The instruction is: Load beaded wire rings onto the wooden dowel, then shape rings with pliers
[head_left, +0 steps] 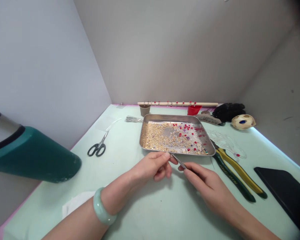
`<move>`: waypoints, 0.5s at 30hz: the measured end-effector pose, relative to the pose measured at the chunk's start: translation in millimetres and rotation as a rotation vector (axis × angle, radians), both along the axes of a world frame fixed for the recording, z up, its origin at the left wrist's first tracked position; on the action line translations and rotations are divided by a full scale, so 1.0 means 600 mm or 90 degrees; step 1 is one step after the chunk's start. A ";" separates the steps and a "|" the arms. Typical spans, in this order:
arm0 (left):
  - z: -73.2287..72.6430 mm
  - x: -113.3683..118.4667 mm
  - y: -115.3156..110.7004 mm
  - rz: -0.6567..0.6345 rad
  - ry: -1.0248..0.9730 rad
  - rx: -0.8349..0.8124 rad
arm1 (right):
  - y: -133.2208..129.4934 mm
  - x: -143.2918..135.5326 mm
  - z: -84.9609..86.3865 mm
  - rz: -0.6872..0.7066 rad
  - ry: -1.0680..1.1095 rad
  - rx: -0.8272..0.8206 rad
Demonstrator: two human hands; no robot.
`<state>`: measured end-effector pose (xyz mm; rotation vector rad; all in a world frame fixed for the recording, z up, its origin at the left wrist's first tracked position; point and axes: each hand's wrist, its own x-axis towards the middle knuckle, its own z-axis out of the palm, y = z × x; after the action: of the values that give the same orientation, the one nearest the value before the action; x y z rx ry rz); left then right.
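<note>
My left hand [155, 166], with a pale green bangle [101, 208] on the wrist, is closed in a pinch in front of the tray; what lies between its fingertips is too small to make out. Slim metal tweezers [179, 161] are gripped in my right hand [202, 180], their tip reaching the left fingertips. Just beyond both hands stands a shallow metal tray [142, 146]. Gold beads [152, 135] fill its left side, while clear, red and a few purple beads [187, 131] are scattered over the right.
Scissors [100, 145] and a large green bottle [35, 155] lie left. Pliers [236, 171], a dark flat object [285, 190] and clear beaded strands [225, 141] lie right. Behind the tray are a wooden rod [162, 104], a red cup [194, 110], a brownish cup [145, 110] and wires [133, 119].
</note>
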<state>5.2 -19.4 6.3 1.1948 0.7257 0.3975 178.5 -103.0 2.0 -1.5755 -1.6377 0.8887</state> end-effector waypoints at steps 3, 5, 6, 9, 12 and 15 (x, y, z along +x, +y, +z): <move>-0.004 -0.001 0.005 0.005 0.006 0.004 | 0.000 0.000 -0.001 -0.010 -0.014 0.009; -0.007 -0.001 0.007 -0.001 0.029 0.028 | 0.000 0.001 -0.002 -0.022 -0.015 0.014; -0.008 -0.001 0.008 -0.009 0.044 0.047 | 0.000 0.001 -0.002 -0.027 -0.012 0.014; -0.008 0.000 0.008 -0.027 0.079 0.110 | 0.001 0.005 -0.003 -0.029 0.006 0.001; -0.005 -0.001 0.006 -0.025 0.061 0.095 | 0.003 0.010 -0.007 -0.009 0.058 -0.053; -0.001 -0.001 0.003 -0.013 0.037 0.034 | 0.004 0.012 -0.009 -0.004 0.101 -0.088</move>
<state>4.5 -17.9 5.7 1.2679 0.7567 0.3686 185.5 -100.8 -3.3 -1.5575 -1.4866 1.1156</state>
